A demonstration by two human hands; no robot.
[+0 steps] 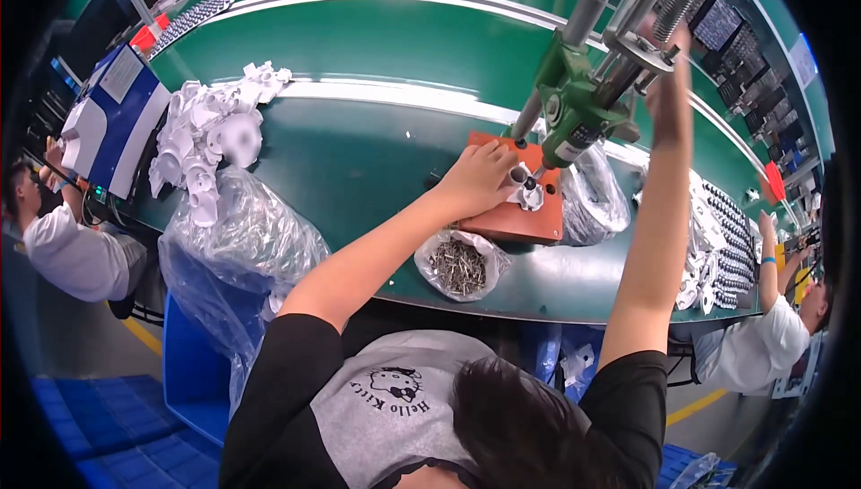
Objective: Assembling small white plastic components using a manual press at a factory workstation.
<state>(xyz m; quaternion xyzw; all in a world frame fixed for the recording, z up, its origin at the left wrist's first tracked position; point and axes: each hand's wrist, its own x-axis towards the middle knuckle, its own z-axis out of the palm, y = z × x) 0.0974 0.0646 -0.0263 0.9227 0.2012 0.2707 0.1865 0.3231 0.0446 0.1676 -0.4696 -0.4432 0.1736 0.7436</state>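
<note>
My left hand (pixel 477 177) rests on the orange base plate (pixel 502 220) of a green hand press (pixel 574 108), its fingers closed on a small white plastic part (pixel 523 182) under the ram. My right hand (pixel 668 99) is raised high and grips the press lever (pixel 674 50). A small open bag of metal pins (pixel 459 265) lies just in front of the plate, near the table's front edge.
A heap of white plastic parts (pixel 211 135) lies left on the green table (pixel 377 157), above a clear bag in a blue bin (pixel 242 238). Another clear bag (pixel 592 198) and rows of white parts (pixel 717 247) sit right. Two people in white shirts work at either side (pixel 72 251) (pixel 771 337).
</note>
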